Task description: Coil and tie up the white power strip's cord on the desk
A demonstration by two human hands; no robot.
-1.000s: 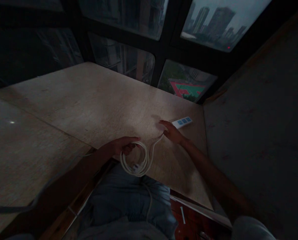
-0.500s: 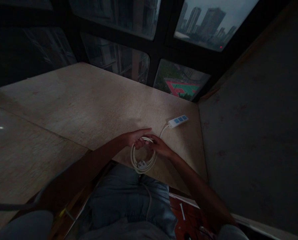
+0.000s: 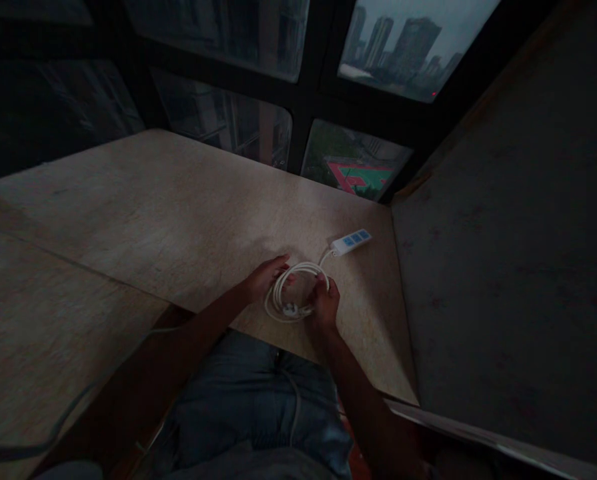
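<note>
A coil of white power cord (image 3: pixel 294 291) lies over the near part of a pale wooden board (image 3: pixel 188 207). My left hand (image 3: pixel 265 278) holds the coil's left side, fingers curled round the loops. My right hand (image 3: pixel 324 303) grips the coil's right side, fingers closed on the cord. The white plug hangs inside the loops at the bottom. From the coil a short run of cord leads up and right to a white power strip (image 3: pixel 351 241) with blue sockets, which lies flat on the board.
A dark window frame (image 3: pixel 308 100) stands behind the board, with city buildings and a sports court outside. A grey wall (image 3: pixel 503 253) rises on the right. My blue-jeaned lap (image 3: pixel 258 407) is below the board's edge. A second board (image 3: pixel 43 320) sits at the left.
My right hand came back from near the power strip to the coil and closed on its right side. The coil rose onto the board, and the free cord to the strip became shorter.
</note>
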